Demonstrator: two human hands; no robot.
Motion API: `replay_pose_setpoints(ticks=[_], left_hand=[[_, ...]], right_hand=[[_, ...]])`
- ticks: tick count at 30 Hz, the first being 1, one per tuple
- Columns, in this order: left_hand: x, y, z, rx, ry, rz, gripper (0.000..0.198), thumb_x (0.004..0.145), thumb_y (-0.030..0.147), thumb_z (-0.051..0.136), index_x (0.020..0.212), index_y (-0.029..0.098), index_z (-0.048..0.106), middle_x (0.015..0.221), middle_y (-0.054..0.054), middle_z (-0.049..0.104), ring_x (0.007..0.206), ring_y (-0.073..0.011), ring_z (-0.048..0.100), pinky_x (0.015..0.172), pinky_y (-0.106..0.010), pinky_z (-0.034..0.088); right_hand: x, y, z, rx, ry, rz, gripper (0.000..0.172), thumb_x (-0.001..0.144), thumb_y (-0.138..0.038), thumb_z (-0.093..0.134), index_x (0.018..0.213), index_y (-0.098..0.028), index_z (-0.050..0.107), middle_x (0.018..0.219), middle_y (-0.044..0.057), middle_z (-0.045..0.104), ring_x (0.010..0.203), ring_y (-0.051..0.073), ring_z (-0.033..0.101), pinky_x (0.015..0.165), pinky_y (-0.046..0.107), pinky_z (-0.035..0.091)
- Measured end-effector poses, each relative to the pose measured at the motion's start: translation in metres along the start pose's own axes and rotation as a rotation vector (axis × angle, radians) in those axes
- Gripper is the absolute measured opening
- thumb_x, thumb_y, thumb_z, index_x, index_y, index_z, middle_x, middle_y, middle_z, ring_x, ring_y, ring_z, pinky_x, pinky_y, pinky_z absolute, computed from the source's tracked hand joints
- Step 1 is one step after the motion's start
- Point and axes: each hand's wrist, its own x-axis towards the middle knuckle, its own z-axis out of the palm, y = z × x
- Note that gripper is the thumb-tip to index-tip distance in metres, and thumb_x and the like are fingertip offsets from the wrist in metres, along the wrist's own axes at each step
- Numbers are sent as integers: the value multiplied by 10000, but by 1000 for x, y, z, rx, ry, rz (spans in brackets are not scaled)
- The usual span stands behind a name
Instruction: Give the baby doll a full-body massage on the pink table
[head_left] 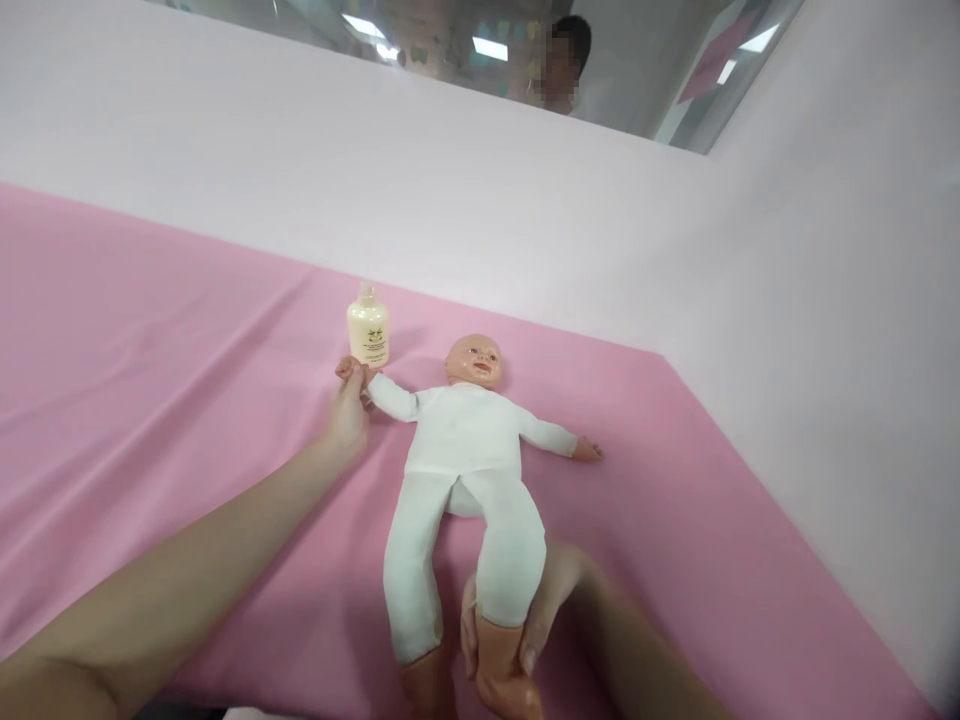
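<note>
A baby doll [463,430] with a white cloth body lies on its back, its head toward the wall and its arms spread. My left hand [349,412] is closed round the doll's hand at the left. Just behind that grip stands a bottle [368,330] of pale yellow liquid, upright, with a dark printed label. My right hand [546,600] wraps the doll's lower leg near the ankle on the right side, fingers on one side and thumb on the other. Part of this hand is hidden behind the leg. The doll's other foot reaches the bottom of the view.
A pink sheet [187,350] covers the surface, with folds at the left. White walls [420,190] rise behind and at the right. Above, a reflective pane [465,60] shows ceiling lights and a person [562,70].
</note>
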Motion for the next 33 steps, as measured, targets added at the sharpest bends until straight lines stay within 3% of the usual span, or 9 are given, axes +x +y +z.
replay_pose_setpoints(ticks=[2,4,8,12,18,25,33], left_hand=[[-9,5,5,8,-44,82,430,909,566,600,1204,254,588,1217,-71,664,1178,-227,625,958,-364,532],[-19,9,11,52,-114,172,400,912,536,606,1197,256,585,1237,-74,658,1205,-229,614,996,-364,516],[-40,17,19,218,-284,347,347,930,480,579,1150,212,571,1251,-101,643,1202,-236,609,1040,-396,490],[-57,20,19,481,-525,515,304,955,398,548,1181,198,582,1168,-100,676,1124,-232,633,1026,-409,487],[-65,15,18,796,-899,863,331,974,346,509,1265,223,606,1252,-114,681,1214,-273,597,1085,-471,437],[-64,10,20,877,-968,1015,366,986,273,469,1330,219,582,1287,-111,672,1250,-263,571,1113,-494,412],[-63,10,20,901,-980,1007,384,980,267,456,1339,234,590,1280,-110,669,1250,-263,564,1122,-503,404]], right_hand=[[-4,8,-5,-6,-146,68,509,610,-556,866,878,-171,668,846,100,701,753,223,689,647,321,550],[-11,20,-11,54,-168,78,535,666,-589,824,918,-147,658,842,115,690,762,225,682,659,324,537],[-22,41,-22,310,22,-103,563,621,-616,802,880,-148,626,745,74,652,667,175,616,617,294,465],[-20,34,-20,399,252,-330,511,738,-658,663,826,-157,609,641,9,566,580,120,477,647,294,406],[-17,22,-19,604,571,-208,433,857,-567,594,869,-134,594,675,-34,527,470,55,272,571,260,341],[-18,25,-22,659,614,-185,439,853,-541,614,872,-102,617,681,-21,565,451,37,220,530,246,294],[-18,24,-21,624,607,-168,445,859,-558,600,883,-114,621,683,-19,549,482,54,241,531,248,283]])
